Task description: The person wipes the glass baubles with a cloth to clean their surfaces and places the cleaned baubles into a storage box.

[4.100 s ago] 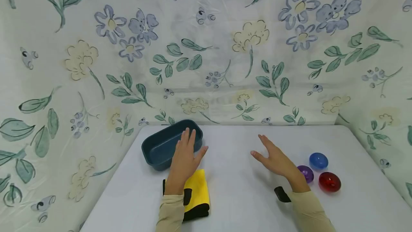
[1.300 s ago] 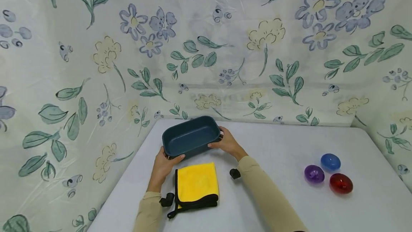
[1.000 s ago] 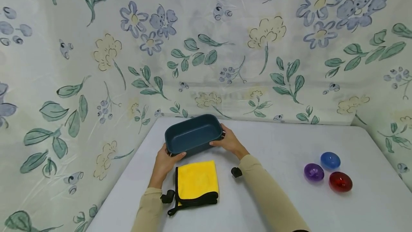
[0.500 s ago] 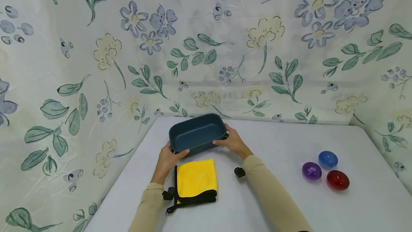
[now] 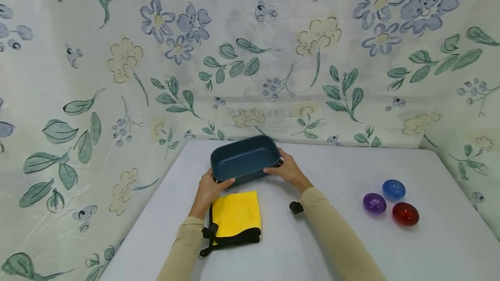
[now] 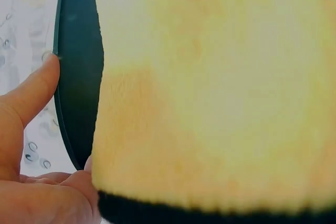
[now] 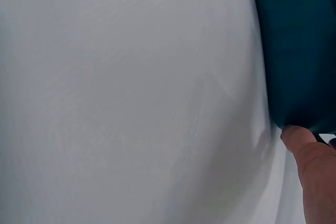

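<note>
In the head view a dark teal rectangular basin [image 5: 246, 159], slightly turned, is held at its two ends near the back of the table. My left hand [image 5: 208, 190] grips its near left corner, thumb along the front wall. The right hand [image 5: 290, 169] holds the right end, its thumb on the front side and the other fingers mostly hidden behind the wall. Just in front lies a folded yellow cloth [image 5: 236, 214] with black edging, which fills much of the left wrist view. The right wrist view shows the thumb [image 7: 299, 140] against the basin's wall.
Three shiny egg-shaped pieces stand at the right of the white table [image 5: 312, 246]: a purple one [image 5: 374, 203], a blue one [image 5: 393, 189] and a red one [image 5: 405, 214]. A floral curtain [image 5: 273, 55] hangs behind and at both sides.
Earlier both hands were open and apart, with the basin farther left. Since then they have taken hold of it and moved it to the right; the cloth and eggs stay put.
</note>
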A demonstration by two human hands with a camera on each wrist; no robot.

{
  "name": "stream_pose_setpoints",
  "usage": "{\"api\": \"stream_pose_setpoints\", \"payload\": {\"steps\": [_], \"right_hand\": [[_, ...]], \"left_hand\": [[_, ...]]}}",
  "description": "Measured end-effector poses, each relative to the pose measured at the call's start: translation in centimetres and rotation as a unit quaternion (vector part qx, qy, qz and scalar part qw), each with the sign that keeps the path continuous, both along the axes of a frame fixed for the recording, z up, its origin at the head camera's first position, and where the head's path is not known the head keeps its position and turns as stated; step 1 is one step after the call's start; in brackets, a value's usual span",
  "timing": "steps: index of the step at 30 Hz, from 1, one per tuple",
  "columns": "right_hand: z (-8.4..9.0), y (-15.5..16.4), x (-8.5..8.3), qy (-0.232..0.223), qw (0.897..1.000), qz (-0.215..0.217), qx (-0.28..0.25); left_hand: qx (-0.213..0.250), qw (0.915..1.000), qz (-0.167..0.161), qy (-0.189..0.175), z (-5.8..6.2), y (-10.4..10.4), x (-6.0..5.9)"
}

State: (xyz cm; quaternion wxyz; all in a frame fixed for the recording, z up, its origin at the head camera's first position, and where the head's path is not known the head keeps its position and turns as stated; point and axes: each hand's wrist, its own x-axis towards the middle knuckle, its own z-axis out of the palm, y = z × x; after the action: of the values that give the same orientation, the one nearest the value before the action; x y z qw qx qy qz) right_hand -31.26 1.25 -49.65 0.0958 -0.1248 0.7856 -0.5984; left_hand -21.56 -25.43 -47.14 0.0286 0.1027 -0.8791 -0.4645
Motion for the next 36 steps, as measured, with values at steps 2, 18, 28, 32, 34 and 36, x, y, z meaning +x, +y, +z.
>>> {"api": "stream_pose_setpoints", "payload": {"steps": [2,18,28,32,34,36], "right_hand": [[-0.1,0.3,0.0,-0.003,1.000,-0.004,0.001],[-0.4,2.8,0.5,-0.014,0.999,-0.040,0.018],[-0.2,5.1,1.4,-0.011,0.999,-0.045,0.014],[-0.3,6.1,2.0,-0.011,0.999,-0.052,0.003],[-0.3,6.6,2.3,-0.010,0.998,-0.056,0.002],[-0.4,7.1,2.6,-0.010,0.998,-0.060,0.002]], "left_hand": [[0.003,1.0000,-0.003,0.000,0.0,0.2,-0.1],[0.004,0.9996,-0.028,-0.008,0.2,2.3,-1.0],[0.000,0.9991,-0.040,-0.014,0.3,4.2,-1.4],[0.003,0.9985,-0.051,-0.018,0.2,4.8,-1.5],[0.003,0.9981,-0.057,-0.022,0.1,5.2,-1.6],[0.002,0.9979,-0.058,-0.027,0.2,5.6,-1.6]]}}
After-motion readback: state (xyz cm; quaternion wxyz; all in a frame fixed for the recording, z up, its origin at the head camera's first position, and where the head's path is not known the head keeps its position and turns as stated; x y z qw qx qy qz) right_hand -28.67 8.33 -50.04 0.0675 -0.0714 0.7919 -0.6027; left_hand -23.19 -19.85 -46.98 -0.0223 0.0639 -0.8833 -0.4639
